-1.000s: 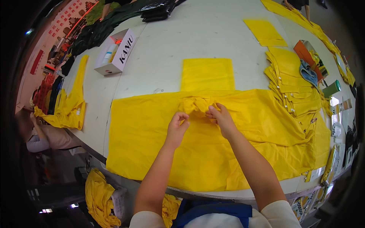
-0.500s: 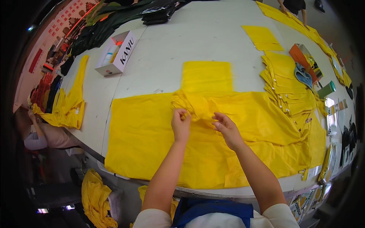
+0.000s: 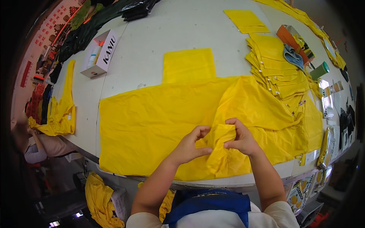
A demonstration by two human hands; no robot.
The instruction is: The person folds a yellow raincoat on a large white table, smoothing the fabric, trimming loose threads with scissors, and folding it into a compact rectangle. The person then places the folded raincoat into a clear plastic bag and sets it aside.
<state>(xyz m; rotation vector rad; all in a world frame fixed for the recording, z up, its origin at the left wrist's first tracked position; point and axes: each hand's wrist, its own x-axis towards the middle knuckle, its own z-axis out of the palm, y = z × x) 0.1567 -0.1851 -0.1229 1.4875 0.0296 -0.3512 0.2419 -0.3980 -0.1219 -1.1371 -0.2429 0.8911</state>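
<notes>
A large yellow garment of thin, slightly shiny cloth (image 3: 152, 129) lies spread over the near side of the table, its right part loosely folded and wrinkled. A gathered fold of it rises between my hands. My right hand (image 3: 244, 141) grips the upper end of this fold, thumb on the near side and fingers on the far side. Close by on the left, my left hand (image 3: 190, 146) has thumb and fingers apart, its fingertips beside the cloth; whether they touch it is unclear. A flat yellow rectangle of cloth (image 3: 189, 64) lies just beyond the garment's far edge.
Stacked yellow pieces (image 3: 279, 62) lie at right, beside an orange box (image 3: 287, 36), blue cloth (image 3: 292, 57) and green cylinder (image 3: 320, 70). A white box (image 3: 99, 55) stands far left. Another person (image 3: 40, 142) sits at the left edge near a yellow garment (image 3: 62, 117). Black bags (image 3: 138, 9) lie farther back.
Both hands have moved nearer and to the right, bringing the gathered cloth with them. The garment's left part now lies flatter. My left hand's fingers have spread; the whole view has shifted slightly.
</notes>
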